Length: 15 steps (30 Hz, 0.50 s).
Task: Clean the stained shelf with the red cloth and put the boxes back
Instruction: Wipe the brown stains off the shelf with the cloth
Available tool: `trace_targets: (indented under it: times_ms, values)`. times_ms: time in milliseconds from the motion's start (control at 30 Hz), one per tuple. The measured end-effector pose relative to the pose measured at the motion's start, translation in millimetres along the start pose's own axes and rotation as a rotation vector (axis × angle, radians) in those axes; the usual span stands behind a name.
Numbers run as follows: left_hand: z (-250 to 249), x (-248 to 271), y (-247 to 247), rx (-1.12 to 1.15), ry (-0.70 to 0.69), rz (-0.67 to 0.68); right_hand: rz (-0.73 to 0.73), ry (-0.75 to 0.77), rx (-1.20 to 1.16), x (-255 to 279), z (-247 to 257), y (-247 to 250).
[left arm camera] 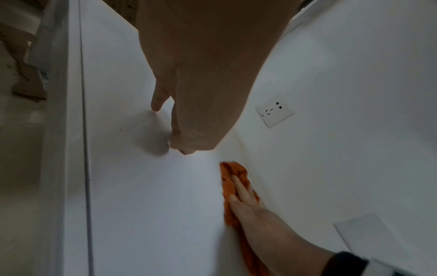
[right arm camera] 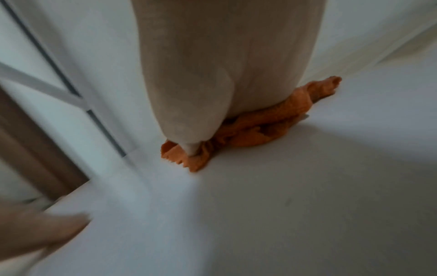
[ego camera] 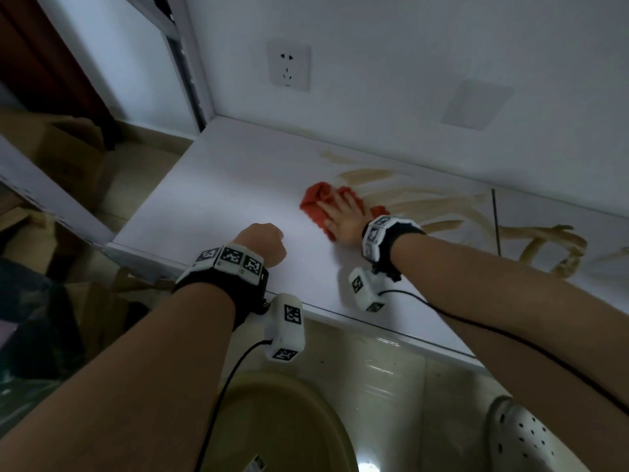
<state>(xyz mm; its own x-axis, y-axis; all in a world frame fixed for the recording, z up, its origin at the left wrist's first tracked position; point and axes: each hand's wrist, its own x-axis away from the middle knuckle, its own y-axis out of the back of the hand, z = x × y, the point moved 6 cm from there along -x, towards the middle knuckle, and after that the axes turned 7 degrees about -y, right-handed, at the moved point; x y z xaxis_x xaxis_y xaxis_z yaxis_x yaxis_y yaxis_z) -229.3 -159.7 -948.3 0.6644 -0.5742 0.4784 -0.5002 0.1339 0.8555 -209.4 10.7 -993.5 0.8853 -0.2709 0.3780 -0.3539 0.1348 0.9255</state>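
On the white shelf (ego camera: pixel 211 185), near the back wall, the red cloth (ego camera: pixel 315 199) lay bunched under the right hand (ego camera: pixel 343 216), fingers (ego camera: pixel 340 202) straight & spread flat, pressing it down at the left edge of the tan stains (ego camera: pixel 425 202). Left hand (ego camera: pixel 263 243) rested as a loose fist on the bare shelf, fingers curled w/ nothing in them. Cloth looked soft, light, floppy; prob. slides easily, so best driven by a flat palm over its middle, w/ folds gathered under the fingers. Smears to the right looked unwiped; cardboard boxes (ego camera: pixel 61 144) sat off to the left, below the shelf.
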Motion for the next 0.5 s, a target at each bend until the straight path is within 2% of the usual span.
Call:
trace_targets:
  times_ms: [100,167,233,333,500]
  values:
    - [1,-5,1,0.028,0.008,0.003,-0.024,-0.106,-0.005,4,-30,4]
    - [0,-7,3,0.035,0.002,0.003,-0.081,-0.113,0.021,20,-34,2]
    - [0,-8,4,0.028,-0.001,-0.007,-0.081,-0.050,0.024,39,-22,-5]
    - [1,-7,4,0.005,0.006,-0.006,0.027,0.089,-0.006,60,11,-17]
    - [1,0,-4,-0.020,-0.021,0.015,0.016,0.119,-0.033,38,37,-16]
